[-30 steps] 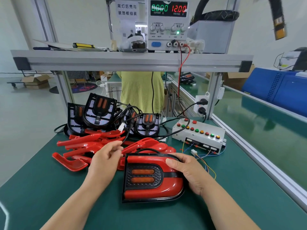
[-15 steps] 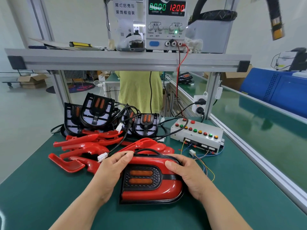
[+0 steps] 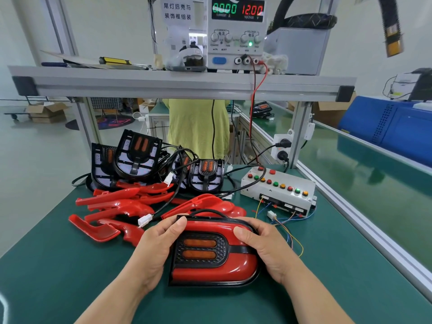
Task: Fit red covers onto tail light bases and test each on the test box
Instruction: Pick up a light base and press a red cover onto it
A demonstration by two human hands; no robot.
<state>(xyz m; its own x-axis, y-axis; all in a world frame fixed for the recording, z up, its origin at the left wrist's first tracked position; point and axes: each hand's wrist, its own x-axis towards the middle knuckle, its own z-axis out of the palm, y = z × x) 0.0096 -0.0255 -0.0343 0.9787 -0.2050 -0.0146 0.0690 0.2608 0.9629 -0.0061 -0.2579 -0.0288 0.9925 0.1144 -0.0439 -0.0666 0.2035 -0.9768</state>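
Item 1, tail light (image 3: 210,272): black base with red cover fitted and two amber strips in a black mesh panel. It lies flat on the green table (image 3: 58,277), directly in front of me and between my hands.

Item 2, my left hand (image 3: 154,251): grasping the lamp's straight left edge, thumb laid along the upper rim. A second ago this hand was off the lamp, with its fingers at the black cable behind the top-left corner. Half a second ago it had reached that corner.

Item 3, my right hand (image 3: 268,249): grasping the rounded right end, thumb on the red face and fingers curled over the far side. Its position matches both earlier views.

Item 4, white connector (image 3: 145,220): on the end of a black cable, lying on the loose covers just beside my left hand. It was not in sight a second ago and has kept its place for the last half second.

Item 5, loose red covers (image 3: 121,204): a heap behind and to the left of the lamp, unchanged.

Item 6, bare bases (image 3: 138,157): propped upright behind the covers, cables tangled.

Item 7, test box (image 3: 278,190): white with coloured buttons, behind and to the right, apart from the lamp.

Item 8, power supply (image 3: 237,31): on the shelf, reading 0.000 and 12.00 as before.
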